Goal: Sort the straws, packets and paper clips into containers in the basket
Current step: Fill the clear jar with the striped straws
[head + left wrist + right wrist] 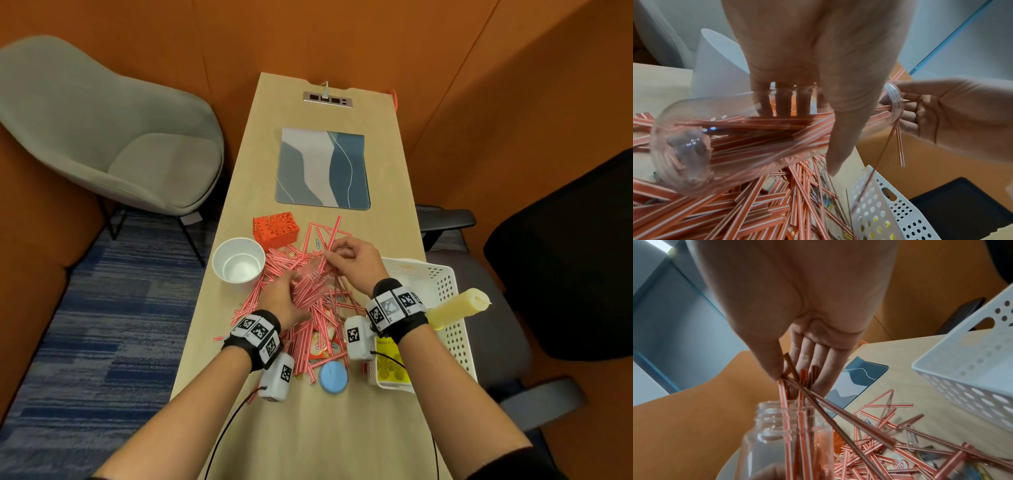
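Left hand point(284, 301) grips clear jar point(719, 134), tilted nearly flat over the straw heap point(308, 308) on the tabletop point(322, 428). Right hand point(352, 263) pinches a few straws point(797, 386) at the jar mouth; some tips inside, two splay outside. Square the bundle first, feed along the jar's axis, then let go. Packets point(320, 346), paper clips point(910, 437) unsorted; basket point(445, 291) beside heap, contents partly hidden, probably no straws in it yet

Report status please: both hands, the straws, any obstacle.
Left hand grips clear jar. Right hand pinches striped straws at jar mouth. Most straws loose on table, packets buried underneath.
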`<state>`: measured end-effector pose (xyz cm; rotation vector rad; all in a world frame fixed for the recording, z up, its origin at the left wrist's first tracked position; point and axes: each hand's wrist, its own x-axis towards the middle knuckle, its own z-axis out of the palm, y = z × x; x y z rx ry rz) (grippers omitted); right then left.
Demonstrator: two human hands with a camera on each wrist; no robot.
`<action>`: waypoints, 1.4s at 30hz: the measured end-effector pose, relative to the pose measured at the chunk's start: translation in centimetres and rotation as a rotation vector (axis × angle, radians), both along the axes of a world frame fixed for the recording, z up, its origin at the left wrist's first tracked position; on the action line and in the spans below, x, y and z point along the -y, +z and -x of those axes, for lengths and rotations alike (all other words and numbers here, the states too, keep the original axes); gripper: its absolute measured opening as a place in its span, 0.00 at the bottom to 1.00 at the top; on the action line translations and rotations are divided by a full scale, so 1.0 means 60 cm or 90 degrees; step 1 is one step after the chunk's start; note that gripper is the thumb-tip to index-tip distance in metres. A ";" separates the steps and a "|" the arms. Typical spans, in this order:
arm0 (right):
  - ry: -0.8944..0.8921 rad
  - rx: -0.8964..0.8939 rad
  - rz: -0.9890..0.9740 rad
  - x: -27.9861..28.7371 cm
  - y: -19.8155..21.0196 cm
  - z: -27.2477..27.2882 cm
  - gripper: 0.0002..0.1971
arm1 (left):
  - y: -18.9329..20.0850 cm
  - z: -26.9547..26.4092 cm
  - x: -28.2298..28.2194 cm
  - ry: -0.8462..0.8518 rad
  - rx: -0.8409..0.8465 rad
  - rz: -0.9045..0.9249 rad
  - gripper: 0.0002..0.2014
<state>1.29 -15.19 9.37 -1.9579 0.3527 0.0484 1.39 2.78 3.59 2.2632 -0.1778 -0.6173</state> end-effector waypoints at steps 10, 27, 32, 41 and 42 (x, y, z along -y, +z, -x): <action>0.001 0.005 -0.036 0.000 -0.014 0.006 0.03 | -0.007 -0.012 -0.004 -0.033 0.001 -0.031 0.43; 0.141 -0.057 0.108 0.029 0.046 0.042 0.10 | 0.024 0.013 -0.013 -0.005 0.050 0.042 0.38; 0.157 -0.027 0.130 0.049 0.117 0.034 0.06 | 0.018 0.013 -0.027 0.011 0.060 0.046 0.36; -0.037 0.207 -0.010 0.040 0.170 -0.003 0.09 | 0.010 0.006 -0.027 0.037 0.067 0.089 0.41; -0.079 0.229 -0.070 0.036 0.167 -0.006 0.09 | 0.009 0.006 -0.027 0.040 0.067 0.094 0.41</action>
